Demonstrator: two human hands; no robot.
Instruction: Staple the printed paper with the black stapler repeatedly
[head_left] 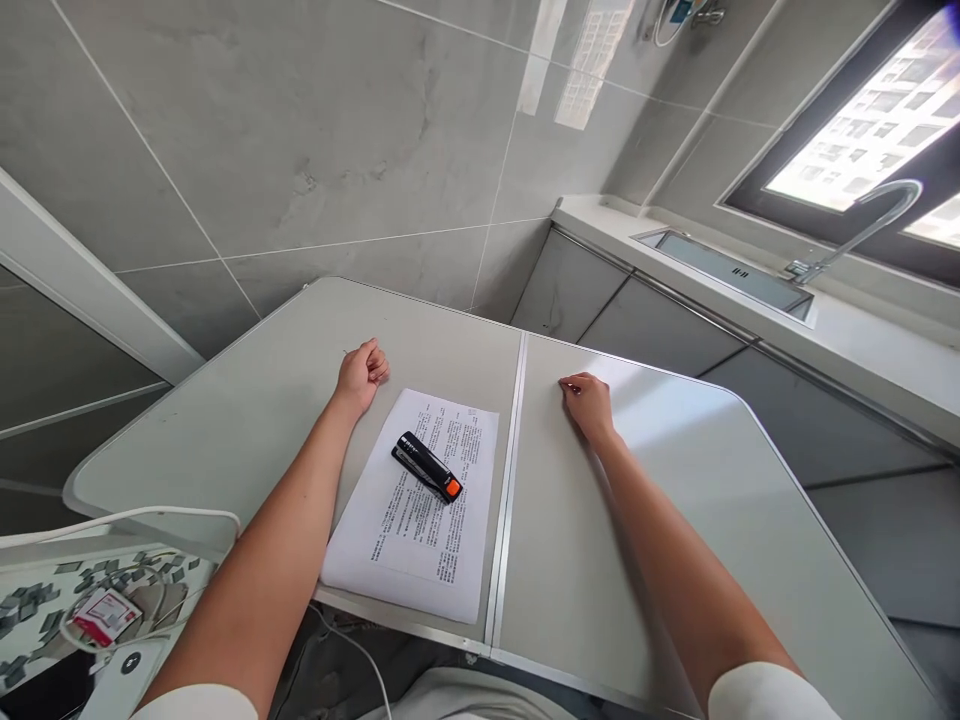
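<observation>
My left hand point(364, 375) rests on the folding table as a closed fist, just beyond the top left corner of a stack of printed paper point(469, 545). Nothing shows between its curled fingers. Across the table's centre seam, my right hand point(589, 402) also lies closed on the surface, with nothing visible in it. A black stapler point(426, 467) with an orange end lies slantwise on top of the paper. Neither hand touches the stapler or the sheets.
The light grey table point(645, 560) has a metal seam point(508, 480) down its middle. At lower left, a white shelf point(45, 570) carries cables and a red and white box point(106, 615). A counter with a sink point(727, 270) and faucet point(855, 235) runs along the right, under a window.
</observation>
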